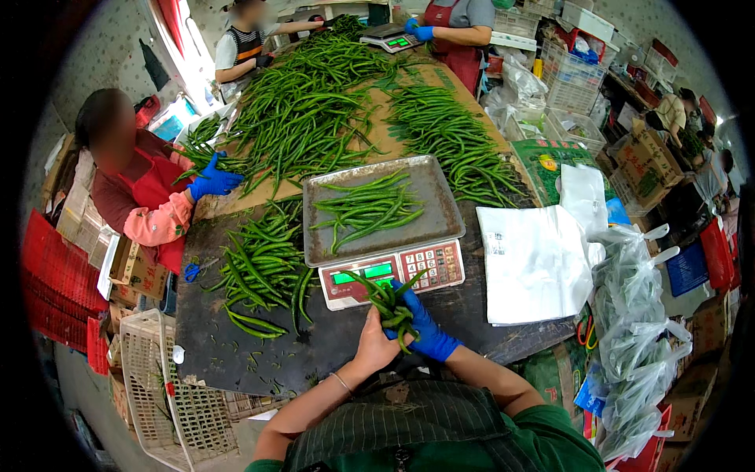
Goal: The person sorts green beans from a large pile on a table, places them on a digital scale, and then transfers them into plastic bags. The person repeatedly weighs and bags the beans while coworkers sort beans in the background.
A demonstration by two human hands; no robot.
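Between my two hands is a small bunch of long green chili peppers [386, 304]. My bare left hand [377, 342] grips it from the left, while my right hand [426, 330], in a blue glove, wraps its other side. Just beyond stands a digital scale [360, 289] with a lit green display, partly covered by the bunch. Its metal tray [439, 197] carries a loose layer of green peppers [371, 209]. Left of the scale lies a pile of peppers [259, 265] on the dark tabletop [206, 342]. White plastic bags [534, 265] are stacked flat to the right.
Larger pepper heaps [307, 112] cover the table's far part. A co-worker in blue gloves [215, 177] handles peppers at left; others stand farther back. Blue-handled scissors [193, 271] lie near the left edge. A plastic crate [177, 395] stands below; filled clear bags [634, 330] line the right.
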